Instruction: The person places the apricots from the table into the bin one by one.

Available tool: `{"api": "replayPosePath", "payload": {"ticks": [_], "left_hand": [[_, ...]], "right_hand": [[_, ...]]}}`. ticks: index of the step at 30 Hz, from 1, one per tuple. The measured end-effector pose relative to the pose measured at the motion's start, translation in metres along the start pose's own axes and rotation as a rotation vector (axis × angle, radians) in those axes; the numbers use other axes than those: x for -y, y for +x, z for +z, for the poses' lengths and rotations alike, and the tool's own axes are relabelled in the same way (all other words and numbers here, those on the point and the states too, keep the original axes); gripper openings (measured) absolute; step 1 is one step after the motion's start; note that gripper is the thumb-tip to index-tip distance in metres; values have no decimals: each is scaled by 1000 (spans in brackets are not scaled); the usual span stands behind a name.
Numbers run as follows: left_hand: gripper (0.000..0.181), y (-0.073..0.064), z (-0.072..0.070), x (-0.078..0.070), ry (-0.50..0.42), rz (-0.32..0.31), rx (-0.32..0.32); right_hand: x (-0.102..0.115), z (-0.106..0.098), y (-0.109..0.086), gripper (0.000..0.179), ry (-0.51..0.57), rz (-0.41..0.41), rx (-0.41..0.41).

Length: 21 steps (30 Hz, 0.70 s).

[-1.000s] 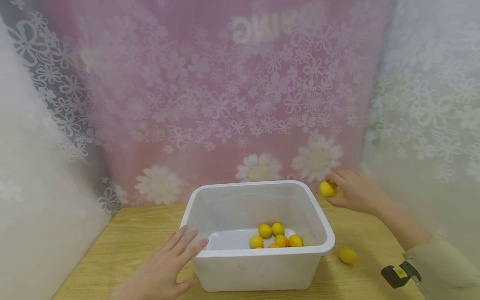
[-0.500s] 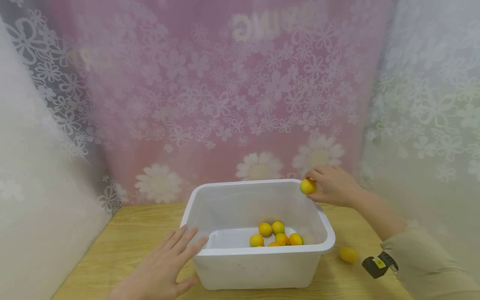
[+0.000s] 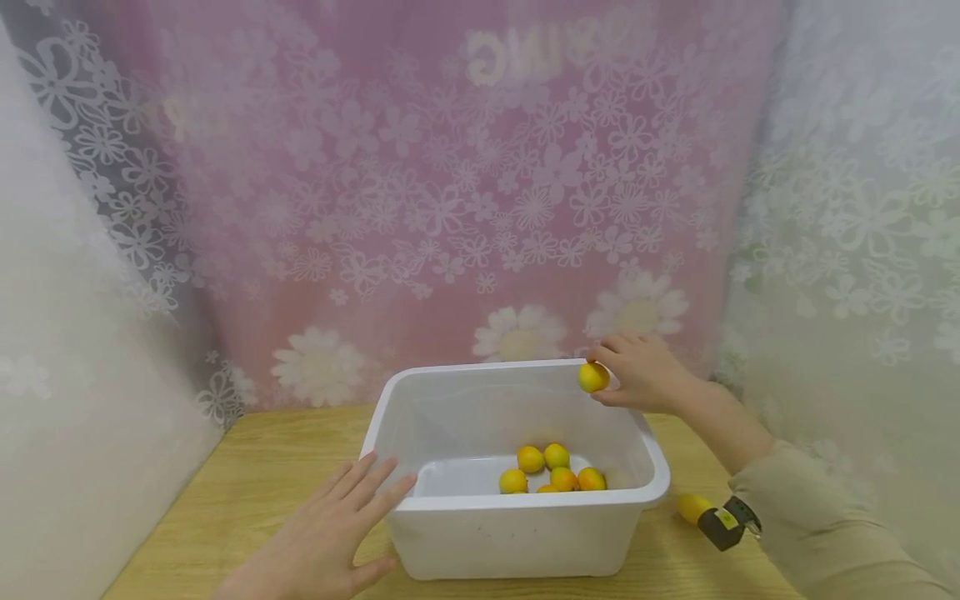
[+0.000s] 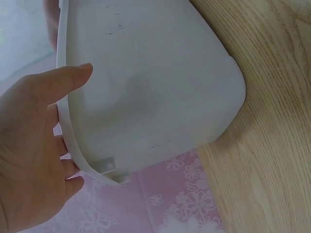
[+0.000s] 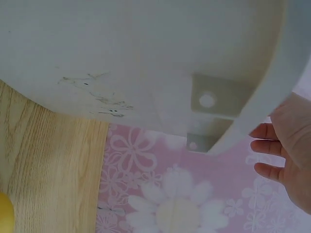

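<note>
Over the right back part of a white plastic tub [image 3: 510,542], my right hand [image 3: 641,372] pinches a small yellow fruit [image 3: 593,377] between thumb and fingers. That fruit hangs at about the height of the rim; the right wrist view hides it behind the tub wall. My left hand [image 3: 322,529] lies at the tub's left front corner, fingers spread and fairly straight, with its thumb [image 4: 73,80] on the outer side. Several yellow-orange fruits [image 3: 530,459] lie on the tub's floor, some partly hidden by the front rim.
One more yellow fruit [image 3: 693,507] sits on the wooden table [image 3: 285,450] right of the tub, partly covered by the black device [image 3: 723,523] on my right wrist. A pink flowered curtain [image 3: 450,208] hangs behind, with pale sheets at both sides.
My right hand has moved left with the yellow fruit, from beside the tub to above its inside. The left hand has stayed in place.
</note>
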<state>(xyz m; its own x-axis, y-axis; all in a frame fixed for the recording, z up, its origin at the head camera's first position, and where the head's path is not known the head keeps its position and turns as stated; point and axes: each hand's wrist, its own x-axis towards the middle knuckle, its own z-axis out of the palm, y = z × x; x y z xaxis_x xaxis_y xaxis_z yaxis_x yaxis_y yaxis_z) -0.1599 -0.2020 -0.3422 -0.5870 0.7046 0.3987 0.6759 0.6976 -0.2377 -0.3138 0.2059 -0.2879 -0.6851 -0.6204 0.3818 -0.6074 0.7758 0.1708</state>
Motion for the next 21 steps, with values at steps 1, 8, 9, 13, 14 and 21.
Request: {"api": "replayPosePath", "payload": {"ticks": [1,8,9,13,14,21], "left_hand": [[78,0,0,0,0,1,1],[77,0,1,0,-28,-15,20],[78,0,1,0,-28,-16,17],[80,1,1,0,-25,-16,9],[80,1,1,0,-24,-16,7],[80,-1,2,1,-49,-32,33]], "right_hand": [[0,1,1,43,-2,2,3],[-2,9,3,42,7,-6,7],[-2,10,2,41,9,-8,6],[-5,11,1,40,18,-10,-9],[-6,11,1,39,18,-11,-15],[-10,11,-14,35,26,-17,-54]]}}
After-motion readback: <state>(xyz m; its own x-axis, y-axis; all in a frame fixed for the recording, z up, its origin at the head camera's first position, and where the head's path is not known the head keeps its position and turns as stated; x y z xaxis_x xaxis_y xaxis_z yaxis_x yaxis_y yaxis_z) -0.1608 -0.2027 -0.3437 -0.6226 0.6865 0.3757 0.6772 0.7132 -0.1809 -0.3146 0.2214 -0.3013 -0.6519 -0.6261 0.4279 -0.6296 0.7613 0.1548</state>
